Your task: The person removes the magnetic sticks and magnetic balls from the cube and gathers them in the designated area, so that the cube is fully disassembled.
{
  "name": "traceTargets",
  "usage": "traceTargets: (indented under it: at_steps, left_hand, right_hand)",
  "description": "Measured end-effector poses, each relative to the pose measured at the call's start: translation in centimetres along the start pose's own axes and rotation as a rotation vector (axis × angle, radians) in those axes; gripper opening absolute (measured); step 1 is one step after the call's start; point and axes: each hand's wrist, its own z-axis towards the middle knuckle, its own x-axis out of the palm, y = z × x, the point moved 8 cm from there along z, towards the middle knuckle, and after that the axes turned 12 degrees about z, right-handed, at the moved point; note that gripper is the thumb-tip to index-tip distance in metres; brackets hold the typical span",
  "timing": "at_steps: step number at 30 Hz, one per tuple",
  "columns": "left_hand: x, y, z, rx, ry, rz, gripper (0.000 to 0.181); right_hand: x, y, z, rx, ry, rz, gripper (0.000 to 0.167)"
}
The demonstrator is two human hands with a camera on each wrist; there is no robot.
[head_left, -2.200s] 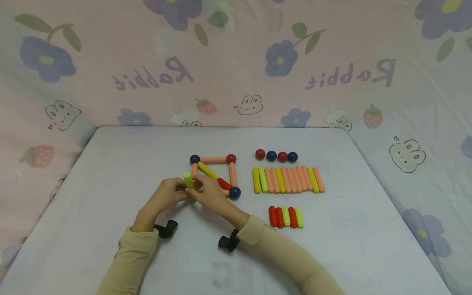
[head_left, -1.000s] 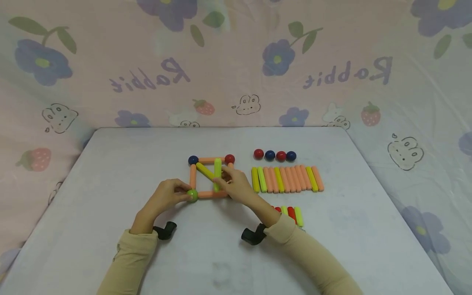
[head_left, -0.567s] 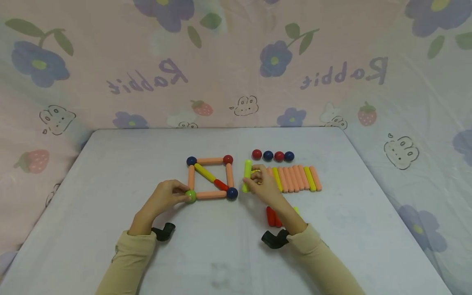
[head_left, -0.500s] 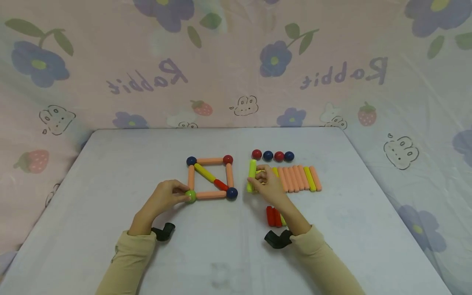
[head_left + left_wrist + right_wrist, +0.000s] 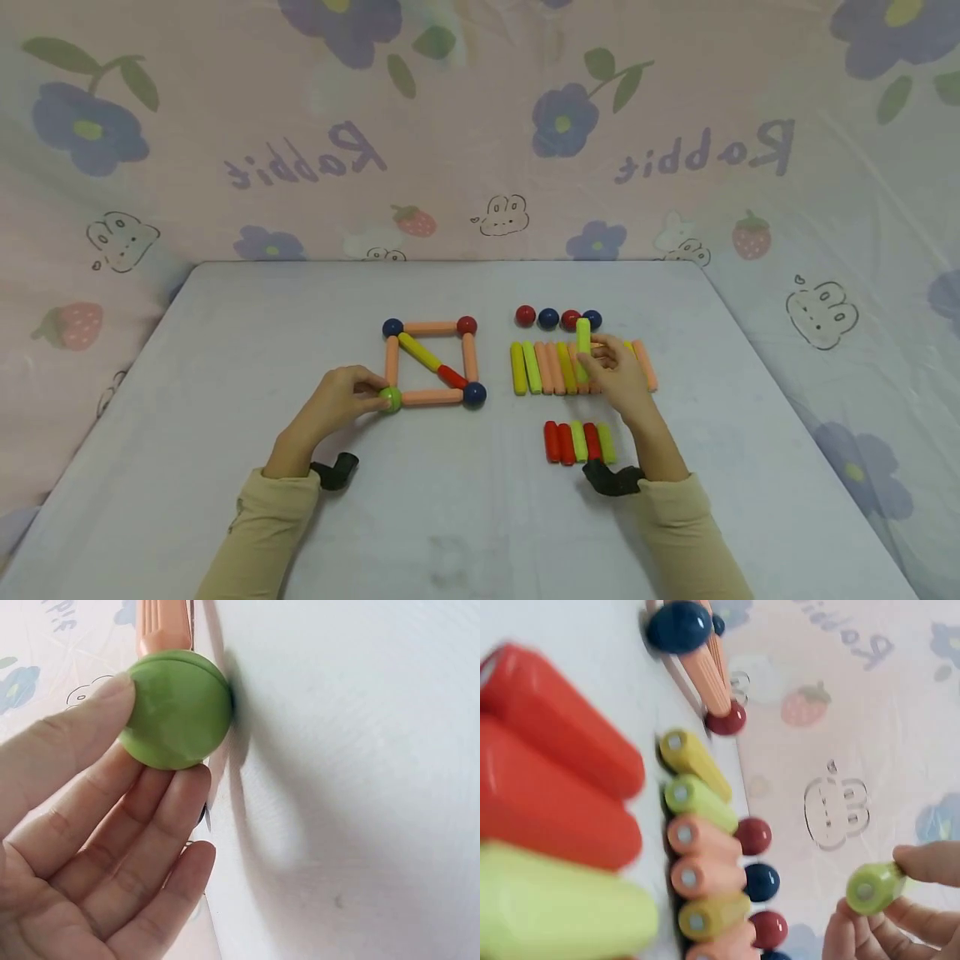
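My left hand [image 5: 345, 402] pinches a green ball [image 5: 180, 712] at the near left corner of a flat square. Orange rods [image 5: 432, 398] form the square's sides, with navy balls [image 5: 474, 394] and a red ball [image 5: 467, 325] at the other corners. Across it runs a diagonal of a yellow rod [image 5: 420, 352] and a shorter red rod [image 5: 452, 377]. Between thumb and fingers, my right hand [image 5: 626, 383] holds a lime-green rod [image 5: 582, 337], with a round grey spot in its end in the right wrist view. It hovers over the row of long rods [image 5: 519, 368], hiding some.
Behind the long rods, red and navy balls [image 5: 526, 316] stand in a line. Nearer the front lies a group of short red and lime-green rods [image 5: 566, 444], close to the right wrist's black camera [image 5: 613, 479]. A patterned curtain [image 5: 450, 167] rises behind the white table [image 5: 420, 517].
My right hand has carried the lime-green rod from the square's near left corner to the right, over the long rods. My left hand stays at that corner, on the green ball.
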Motion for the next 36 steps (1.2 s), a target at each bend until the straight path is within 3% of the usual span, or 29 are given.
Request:
traceTargets:
  at_steps: [12, 20, 27, 36]
  left_hand:
    - [0.0, -0.2, 0.1, 0.000, -0.001, 0.003, 0.028]
    - [0.1, -0.2, 0.1, -0.001, 0.001, 0.012, 0.028]
    - [-0.1, 0.0, -0.1, -0.016, 0.007, 0.009, 0.028]
    - [0.1, 0.0, 0.0, -0.018, 0.008, 0.004, 0.027]
  right_hand:
    - [-6.2, -2.3, 0.9, 0.014, -0.202, -0.119, 0.042]
    - [-9.7, -5.4, 1.1, 0.144, -0.284, -0.114, 0.043]
    - [-10.8, -8.1, 1.8, 0.228, -0.292, -0.177, 0.044]
    - [-10.5, -8.8, 2.2, 0.216, -0.241, -0.267, 0.042]
